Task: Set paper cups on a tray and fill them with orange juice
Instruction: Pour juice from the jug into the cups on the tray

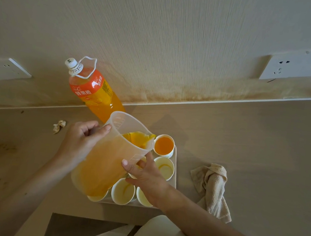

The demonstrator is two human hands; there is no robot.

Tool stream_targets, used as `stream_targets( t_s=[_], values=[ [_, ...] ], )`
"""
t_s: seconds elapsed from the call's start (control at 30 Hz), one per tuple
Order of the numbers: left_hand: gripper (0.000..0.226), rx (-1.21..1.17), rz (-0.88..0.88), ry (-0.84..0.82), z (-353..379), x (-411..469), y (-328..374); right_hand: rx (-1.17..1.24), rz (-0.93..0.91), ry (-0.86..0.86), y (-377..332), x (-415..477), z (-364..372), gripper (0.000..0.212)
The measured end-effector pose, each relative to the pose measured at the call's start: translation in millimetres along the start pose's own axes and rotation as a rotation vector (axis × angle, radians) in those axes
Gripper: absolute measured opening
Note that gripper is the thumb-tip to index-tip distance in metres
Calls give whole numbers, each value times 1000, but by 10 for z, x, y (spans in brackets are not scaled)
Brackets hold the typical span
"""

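Note:
A translucent plastic jug (pixel 108 161) holding orange juice is tilted over a beige tray (pixel 174 174) of white paper cups. My left hand (pixel 80 141) grips the jug's handle on its left side. My right hand (pixel 144 176) supports the jug's lower right side with thumb and fingers against it. The jug's spout sits at the far right cup (pixel 164 145), which is full of juice. The cup behind my right hand (pixel 164 168) and two near cups (pixel 123 191) (pixel 143 198) hold only a trace of juice. Other cups are hidden under the jug.
A large orange juice bottle (pixel 94 90) with a white cap stands behind the jug near the wall. A crumpled beige cloth (pixel 213 187) lies right of the tray. A small crumpled paper scrap (pixel 58 126) lies at the left. Wall sockets (pixel 298 65) are mounted above the counter.

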State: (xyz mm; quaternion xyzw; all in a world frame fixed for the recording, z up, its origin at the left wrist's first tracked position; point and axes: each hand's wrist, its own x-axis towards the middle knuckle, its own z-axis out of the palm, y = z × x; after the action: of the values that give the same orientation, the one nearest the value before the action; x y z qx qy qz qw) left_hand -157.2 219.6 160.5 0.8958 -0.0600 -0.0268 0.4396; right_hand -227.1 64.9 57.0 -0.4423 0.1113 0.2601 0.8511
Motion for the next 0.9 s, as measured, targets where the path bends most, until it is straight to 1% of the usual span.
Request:
stream_targets(
  t_s=[0.2, 0.37, 0.53, 0.63, 0.73, 0.9],
  values=[
    [61, 4, 0, -10, 13, 11, 4, 11, 7, 4, 9, 5, -6, 92],
    [60, 5, -3, -8, 10, 4, 8, 7, 7, 20, 6, 13, -4, 85],
    [58, -6, 0, 16, 5, -16, 10, -5, -10, 21, -7, 8, -4, 88],
    [63, -29, 7, 32, 9, -36, 14, -12, -23, 29, -27, -4, 2, 87],
    [67, -50, 3, 47, 17, -56, 18, -2, -42, 29, -60, -26, 16, 90],
    [59, -88, 7, 90, 8, -92, 37, -11, -70, 63, -47, -25, 61, 102]
  ],
)
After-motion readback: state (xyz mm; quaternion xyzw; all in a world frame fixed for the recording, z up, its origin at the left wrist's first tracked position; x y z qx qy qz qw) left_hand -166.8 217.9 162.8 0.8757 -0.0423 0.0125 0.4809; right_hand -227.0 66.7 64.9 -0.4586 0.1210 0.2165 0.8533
